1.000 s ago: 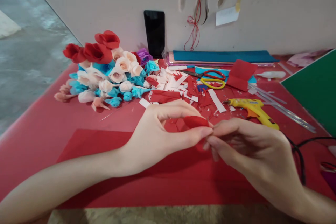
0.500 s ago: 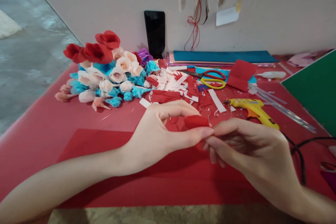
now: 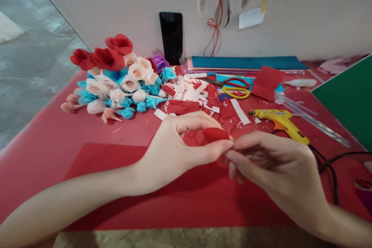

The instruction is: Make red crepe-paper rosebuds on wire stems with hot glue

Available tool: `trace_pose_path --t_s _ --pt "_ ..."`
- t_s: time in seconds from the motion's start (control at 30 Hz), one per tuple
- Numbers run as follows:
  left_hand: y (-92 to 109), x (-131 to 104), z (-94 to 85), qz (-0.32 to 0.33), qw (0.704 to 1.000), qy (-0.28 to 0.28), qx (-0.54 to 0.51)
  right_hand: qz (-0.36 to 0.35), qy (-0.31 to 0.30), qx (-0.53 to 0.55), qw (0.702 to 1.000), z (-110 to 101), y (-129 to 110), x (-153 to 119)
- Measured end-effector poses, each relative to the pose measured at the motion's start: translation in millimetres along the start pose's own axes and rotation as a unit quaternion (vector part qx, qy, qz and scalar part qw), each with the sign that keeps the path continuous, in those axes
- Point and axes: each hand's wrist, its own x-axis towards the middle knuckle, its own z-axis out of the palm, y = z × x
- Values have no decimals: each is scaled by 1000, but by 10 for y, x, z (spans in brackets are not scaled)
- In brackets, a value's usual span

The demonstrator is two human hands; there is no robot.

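Observation:
Between thumb and fingers, my left hand grips a small curled piece of red crepe paper, shaped like a petal. My right hand is closed in a pinch at the paper's right end, its fingertips touching those of my left hand. Part of the paper is hidden behind my left thumb. Below both hands a large red paper sheet lies flat at the table's front edge. Just beyond the hands is a heap of red and white paper scraps.
Paper flowers in red, white and blue are piled at left. Scissors lie among the scraps. A yellow glue gun, its black cord and clear glue sticks lie at right. A black phone leans against the back wall.
Both hands have shifted very slightly left with the red paper piece. A thin upright edge at its right end no longer shows.

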Motion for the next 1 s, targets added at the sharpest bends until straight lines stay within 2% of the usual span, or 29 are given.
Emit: trace_pose_path --t_s 0.3,1.0 --pt "-10 14 5 1 1000 7 21 16 -6 25 1000 10 7 -8" --pt "-15 22 -14 -15 1000 -15 5 13 0 27 1000 23 4 17"
